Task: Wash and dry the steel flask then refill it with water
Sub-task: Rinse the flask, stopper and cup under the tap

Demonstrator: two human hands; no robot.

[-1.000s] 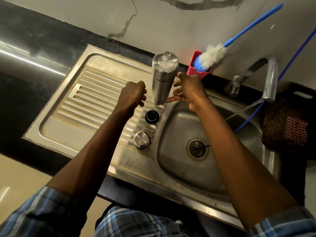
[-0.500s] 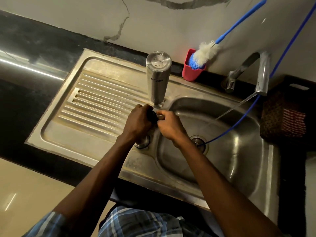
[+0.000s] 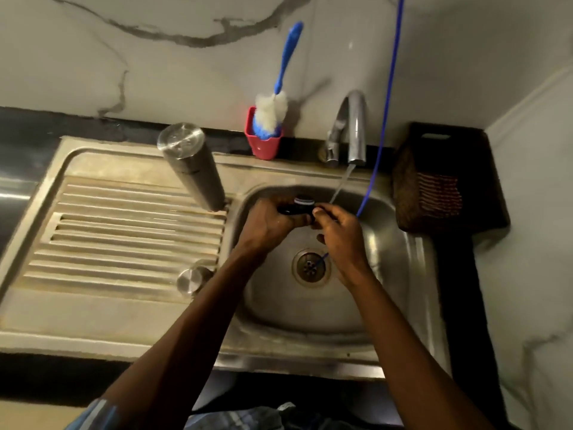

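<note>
Your left hand (image 3: pixel 269 221) gripped the black stopper (image 3: pixel 299 207) over the basin (image 3: pixel 387 290); right hand (image 3: pixel 339 231) fingertips pinched its 3 o'clock side. Steel flask (image 3: pixel 192 166) stood inverted at 9 o'clock.

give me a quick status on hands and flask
Left hand grips black stopper over the basin, right hand pinching its edge. Flask upside down on the drainboard. Tap running; nothing blocking.
</note>
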